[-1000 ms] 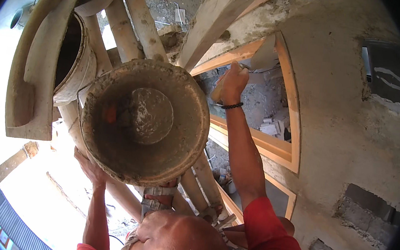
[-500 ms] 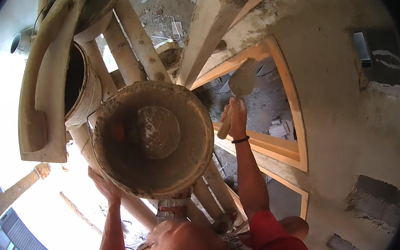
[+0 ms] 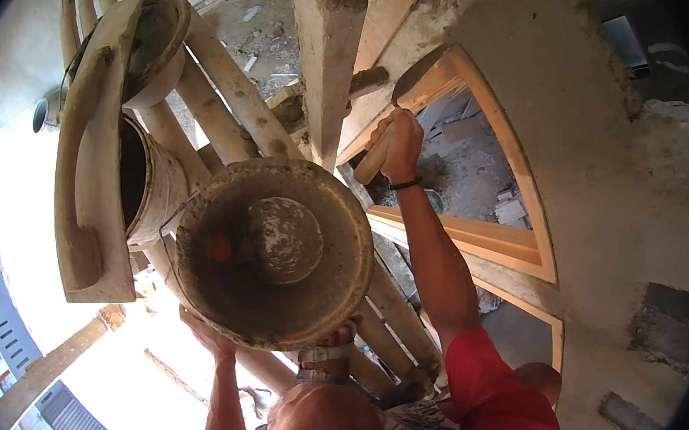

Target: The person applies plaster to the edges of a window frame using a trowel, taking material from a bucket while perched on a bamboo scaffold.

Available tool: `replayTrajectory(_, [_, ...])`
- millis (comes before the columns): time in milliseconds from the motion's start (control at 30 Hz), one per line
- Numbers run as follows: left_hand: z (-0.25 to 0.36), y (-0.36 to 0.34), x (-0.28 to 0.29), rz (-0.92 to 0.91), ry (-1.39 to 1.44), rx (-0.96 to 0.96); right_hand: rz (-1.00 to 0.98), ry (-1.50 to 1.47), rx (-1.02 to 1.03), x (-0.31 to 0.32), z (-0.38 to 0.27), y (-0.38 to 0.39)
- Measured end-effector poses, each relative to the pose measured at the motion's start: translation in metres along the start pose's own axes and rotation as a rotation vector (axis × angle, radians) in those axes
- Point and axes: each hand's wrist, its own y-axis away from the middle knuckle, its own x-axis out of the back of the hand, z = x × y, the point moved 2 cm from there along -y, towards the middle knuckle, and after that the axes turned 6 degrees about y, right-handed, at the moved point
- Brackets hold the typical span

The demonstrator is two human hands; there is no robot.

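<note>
My right hand is closed round the wooden handle of a trowel, its blade raised over the upper edge of an orange wooden window frame. Below and left of it is a mortar-crusted bucket with grey residue inside. My left hand is at the bucket's lower left side, fingers curled and partly hidden by it, so what they grip is unclear. A long wooden float with a handle lies across two other containers at the left, on bamboo poles.
A concrete column rises beside the poles. The plastered wall fills the right, with recessed openings low down. Rubble and debris lie far below, through the gaps. A sandalled foot stands on the poles under the bucket.
My right hand lowered the trowel, then raised it again, its blade now higher, toward the frame's top edge. The whole view has shifted, with the bucket appearing lower and farther right.
</note>
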Motion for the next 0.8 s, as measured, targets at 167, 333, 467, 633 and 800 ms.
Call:
replayTrajectory(167, [-0.002,0.000,0.000,-0.005,-0.073,-0.118,0.009,-0.014,0.059,-0.006,-0.002,-0.002])
replayTrajectory(333, [0.000,0.000,0.000,-0.001,-0.079,-0.149,0.016,-0.055,0.049,-0.010,-0.007,-0.003])
replayTrajectory(467, [-0.001,0.000,0.000,-0.005,-0.054,-0.133,-0.009,-0.079,0.050,-0.011,-0.009,-0.004])
replayTrajectory(633, [0.003,0.001,0.000,0.001,0.014,-0.064,0.092,-0.239,-0.217,-0.015,0.004,0.002])
replayTrajectory(800, [0.015,0.000,0.000,0.015,0.018,0.031,0.048,-0.109,-0.228,-0.003,0.022,0.021])
